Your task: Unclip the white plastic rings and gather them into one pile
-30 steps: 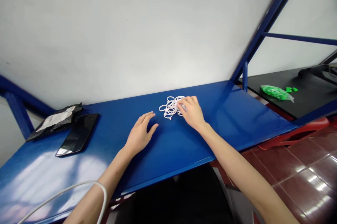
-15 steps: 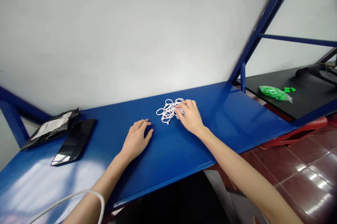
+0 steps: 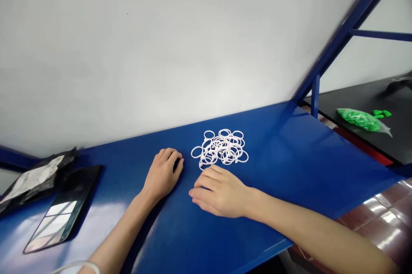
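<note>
A loose pile of thin white rings (image 3: 222,147), each with a small knob, lies on the blue table (image 3: 273,171). In front of the pile is my right hand (image 3: 222,190), palm down, its fingers bent and their tips pressed together towards the left. Whatever those fingers may hold is hidden. My left hand (image 3: 163,171) rests on the table left of the rings, apart from them. Its fingers are loosely bent, the thumb slightly away from them, and nothing shows in it.
On the left lie a black phone-like slab (image 3: 66,207) and a black plastic package (image 3: 38,175) with a white label. A white cable (image 3: 80,263) crosses my left forearm. At the right, a bag of green pieces (image 3: 360,119) sits on a black table (image 3: 397,136). A white wall stands behind.
My right hand has left the pile and moved nearer to me, fingers now pointing left. More rings show. My left thumb is closer to its fingers. The view has shifted left.
</note>
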### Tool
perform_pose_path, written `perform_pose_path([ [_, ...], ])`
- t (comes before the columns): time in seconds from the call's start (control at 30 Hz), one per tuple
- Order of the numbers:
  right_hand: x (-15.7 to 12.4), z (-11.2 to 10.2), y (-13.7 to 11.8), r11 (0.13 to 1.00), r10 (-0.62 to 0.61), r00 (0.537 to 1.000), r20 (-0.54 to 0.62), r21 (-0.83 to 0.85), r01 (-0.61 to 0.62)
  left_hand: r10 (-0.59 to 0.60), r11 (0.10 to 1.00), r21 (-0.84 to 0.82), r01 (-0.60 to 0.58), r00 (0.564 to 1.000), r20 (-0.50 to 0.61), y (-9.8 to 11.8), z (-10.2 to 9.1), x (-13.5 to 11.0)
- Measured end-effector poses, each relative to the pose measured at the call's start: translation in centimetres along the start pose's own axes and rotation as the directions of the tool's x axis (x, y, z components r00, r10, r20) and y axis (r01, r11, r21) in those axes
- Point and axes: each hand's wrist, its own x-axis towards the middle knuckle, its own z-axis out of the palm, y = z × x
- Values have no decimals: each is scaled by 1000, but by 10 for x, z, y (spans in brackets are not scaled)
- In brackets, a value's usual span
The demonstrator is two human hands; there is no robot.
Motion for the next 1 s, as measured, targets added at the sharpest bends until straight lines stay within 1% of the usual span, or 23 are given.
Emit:
perform_pose_path([
  [0.07, -2, -5, -2, 999, 24, 1000, 5, 25, -24, 13, 999, -51, -14, 1000, -8, 0, 0, -2],
  [0.17, -6, -6, -4, 999, 17, 999, 42, 46, -19, 11, 996, -88, -13, 1000, -22, -1, 0, -3],
  [0.3, -8, -2, -9, 997, 14, 997, 78, 68, -20, 1, 995, -102, -2, 1000, -13, -1, 1, -4],
  [0.4, -8, -1, -10, 997, 18, 996, 85, 78, -25, -14, 994, -112, 13, 1000, -7, -1, 1, -6],
  [0.57, -8, -4, -8, 996, 26, 995, 99, 85, -35, -38, 994, -99, 38, 999, 3, 0, 1, -8],
  [0.73, -8, -3, -2, 992, 44, 994, 101, 110, -55, -27, 995, -92, 27, 1000, 4, 0, 3, -9],
  [0.83, -8, -1, 2, 991, 84, 991, 105, 100, -94, -34, 995, -98, 35, 999, 5, 0, 3, -9],
  [1.0, -8, 0, 10, 975, 218, 975, 52, 40, -220, -56, 994, -88, 59, 998, 33, 2, 2, -10],
])
